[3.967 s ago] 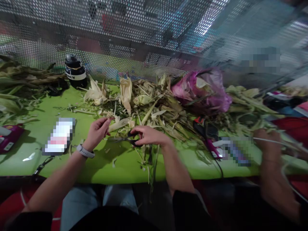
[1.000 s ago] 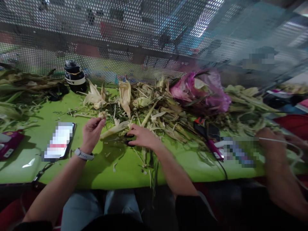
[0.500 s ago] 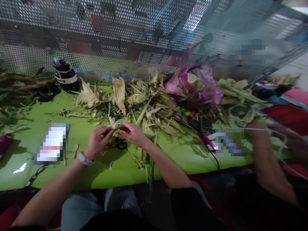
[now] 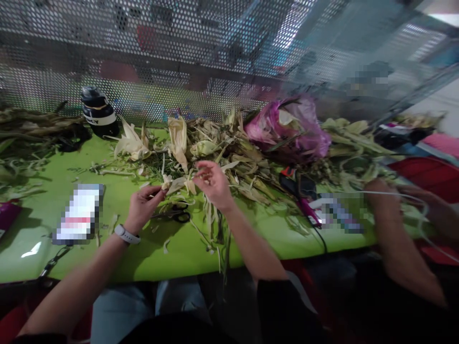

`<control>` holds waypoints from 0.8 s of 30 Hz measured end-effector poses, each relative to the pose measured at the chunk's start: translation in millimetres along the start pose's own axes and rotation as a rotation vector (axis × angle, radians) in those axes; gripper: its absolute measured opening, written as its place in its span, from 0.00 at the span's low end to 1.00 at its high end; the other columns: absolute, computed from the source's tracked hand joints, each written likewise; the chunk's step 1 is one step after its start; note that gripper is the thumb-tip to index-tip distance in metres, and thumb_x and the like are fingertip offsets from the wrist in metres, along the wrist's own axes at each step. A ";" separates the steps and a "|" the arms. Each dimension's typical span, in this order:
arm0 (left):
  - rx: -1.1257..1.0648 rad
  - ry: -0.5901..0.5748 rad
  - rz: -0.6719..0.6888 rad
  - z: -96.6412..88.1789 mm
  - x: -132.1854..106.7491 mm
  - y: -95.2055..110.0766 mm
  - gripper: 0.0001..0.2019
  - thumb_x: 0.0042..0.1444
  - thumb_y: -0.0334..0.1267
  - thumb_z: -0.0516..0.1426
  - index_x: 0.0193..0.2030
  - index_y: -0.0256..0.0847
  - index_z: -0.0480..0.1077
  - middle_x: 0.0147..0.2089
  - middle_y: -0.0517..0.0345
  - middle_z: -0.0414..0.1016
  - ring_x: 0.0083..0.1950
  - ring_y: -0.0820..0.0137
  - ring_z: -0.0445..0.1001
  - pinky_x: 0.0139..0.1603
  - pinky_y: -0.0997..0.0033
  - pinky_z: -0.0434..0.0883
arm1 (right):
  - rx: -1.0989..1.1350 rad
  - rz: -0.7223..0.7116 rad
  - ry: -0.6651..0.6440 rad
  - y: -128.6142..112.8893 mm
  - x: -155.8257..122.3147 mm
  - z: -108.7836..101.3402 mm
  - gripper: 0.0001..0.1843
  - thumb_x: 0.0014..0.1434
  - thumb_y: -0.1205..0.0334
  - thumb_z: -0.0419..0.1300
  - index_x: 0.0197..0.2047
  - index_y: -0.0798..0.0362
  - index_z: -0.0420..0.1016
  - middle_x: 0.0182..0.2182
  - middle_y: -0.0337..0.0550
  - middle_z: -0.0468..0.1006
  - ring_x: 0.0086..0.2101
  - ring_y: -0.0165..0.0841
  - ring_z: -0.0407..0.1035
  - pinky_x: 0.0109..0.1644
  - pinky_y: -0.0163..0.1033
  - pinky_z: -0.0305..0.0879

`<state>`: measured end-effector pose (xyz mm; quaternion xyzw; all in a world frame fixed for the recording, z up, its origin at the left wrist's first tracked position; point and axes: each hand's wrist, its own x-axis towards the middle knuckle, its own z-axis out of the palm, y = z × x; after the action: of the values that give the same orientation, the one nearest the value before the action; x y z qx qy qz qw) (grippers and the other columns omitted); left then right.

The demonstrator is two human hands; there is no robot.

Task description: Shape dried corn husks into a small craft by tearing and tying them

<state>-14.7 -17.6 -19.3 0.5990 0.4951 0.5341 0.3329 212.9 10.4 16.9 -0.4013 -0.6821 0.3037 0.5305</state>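
Note:
My left hand pinches a small pale corn husk piece, bunched up like a little flower, between thumb and fingers. To its right, my right hand is raised over the husk pile, its bent fingers apart and nothing visible in them. A pale husk strip shows just beside its fingertips; whether they touch is unclear. Scissors with black handles lie below and between my hands, partly under scraps. Larger husk bundles, one upright and cup-like, stand behind my hands.
A dark bottle stands at the back by the perforated metal screen. A phone lies on the green tabletop at left. A pink plastic bag and more husks lie at right, near a cable, another phone and a co-worker's arm.
My right hand has moved up and right, away from the husk piece, and its fingers have spread. My left hand keeps its pinch almost in place.

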 end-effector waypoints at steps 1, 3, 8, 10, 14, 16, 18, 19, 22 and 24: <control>0.043 0.021 0.081 0.0 -0.4 0.9 0.09 0.52 0.41 0.64 0.36 0.38 0.81 0.31 0.53 0.79 0.31 0.70 0.75 0.31 0.73 0.72 | -0.072 -0.046 -0.010 -2.3 0.4 2.3 0.31 0.53 0.44 0.66 0.55 0.49 0.67 0.52 0.50 0.71 0.45 0.37 0.70 0.44 0.42 0.72; 0.108 0.044 0.228 0.3 -1.3 2.9 0.08 0.52 0.37 0.64 0.38 0.39 0.81 0.33 0.53 0.79 0.32 0.71 0.75 0.32 0.73 0.72 | -0.172 -0.102 -0.077 -7.8 -1.5 8.3 0.34 0.52 0.44 0.67 0.57 0.51 0.67 0.58 0.54 0.67 0.52 0.41 0.67 0.50 0.46 0.70; 0.163 0.043 0.388 1.9 -2.7 4.0 0.07 0.54 0.34 0.63 0.39 0.41 0.81 0.33 0.54 0.79 0.32 0.72 0.75 0.32 0.75 0.72 | -0.121 0.037 -0.375 -12.7 -15.0 26.6 0.20 0.59 0.44 0.61 0.33 0.55 0.73 0.31 0.43 0.75 0.30 0.30 0.68 0.35 0.38 0.67; 0.175 0.030 0.407 2.4 -3.3 3.1 0.07 0.54 0.34 0.63 0.39 0.41 0.81 0.34 0.54 0.79 0.33 0.72 0.76 0.34 0.75 0.73 | -0.057 0.089 -0.366 -8.8 -18.2 33.0 0.21 0.57 0.43 0.62 0.33 0.55 0.73 0.29 0.41 0.75 0.29 0.29 0.67 0.35 0.36 0.66; 0.162 -0.059 0.327 3.3 -5.8 2.4 0.10 0.55 0.37 0.63 0.43 0.39 0.80 0.35 0.52 0.80 0.34 0.70 0.77 0.36 0.73 0.74 | 0.102 0.182 -0.298 3.2 -13.8 37.3 0.22 0.57 0.41 0.61 0.35 0.54 0.72 0.30 0.39 0.75 0.30 0.28 0.68 0.37 0.35 0.68; 0.128 -0.144 0.191 3.9 -7.1 3.4 0.14 0.56 0.41 0.63 0.46 0.38 0.79 0.36 0.51 0.80 0.34 0.68 0.77 0.35 0.71 0.75 | 0.195 0.249 -0.281 8.5 -8.2 35.4 0.23 0.54 0.40 0.62 0.35 0.54 0.71 0.29 0.37 0.74 0.28 0.27 0.68 0.34 0.34 0.68; 0.039 -0.227 0.017 4.7 -8.0 5.5 0.17 0.56 0.46 0.62 0.48 0.38 0.77 0.36 0.51 0.81 0.32 0.68 0.77 0.32 0.71 0.75 | 0.256 0.298 -0.246 11.9 -2.8 32.2 0.23 0.52 0.40 0.64 0.35 0.54 0.72 0.28 0.36 0.73 0.27 0.27 0.68 0.33 0.34 0.69; -0.026 -0.262 -0.066 5.2 -8.3 7.0 0.19 0.56 0.49 0.61 0.48 0.37 0.77 0.34 0.51 0.80 0.30 0.68 0.77 0.30 0.71 0.75 | 0.270 0.313 -0.225 12.9 -0.7 30.5 0.23 0.51 0.40 0.65 0.35 0.54 0.73 0.27 0.36 0.73 0.27 0.27 0.68 0.33 0.34 0.69; -0.203 -0.344 -0.253 6.8 -8.3 12.1 0.23 0.56 0.56 0.59 0.46 0.37 0.76 0.30 0.54 0.79 0.26 0.69 0.76 0.26 0.71 0.74 | 0.281 0.330 -0.180 14.0 2.7 26.5 0.23 0.49 0.42 0.67 0.35 0.54 0.75 0.26 0.36 0.74 0.27 0.27 0.68 0.34 0.34 0.70; -0.251 -0.370 -0.303 7.6 -8.2 14.4 0.24 0.55 0.57 0.59 0.46 0.37 0.75 0.28 0.55 0.78 0.25 0.69 0.75 0.26 0.72 0.73 | 0.286 0.323 -0.186 14.9 2.8 25.6 0.22 0.48 0.43 0.68 0.36 0.54 0.76 0.27 0.37 0.75 0.27 0.27 0.69 0.34 0.34 0.70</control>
<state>-3.5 -28.5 -10.0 0.5593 0.4398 0.4170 0.5656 191.1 20.4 -0.7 -0.3962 -0.6049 0.5142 0.4613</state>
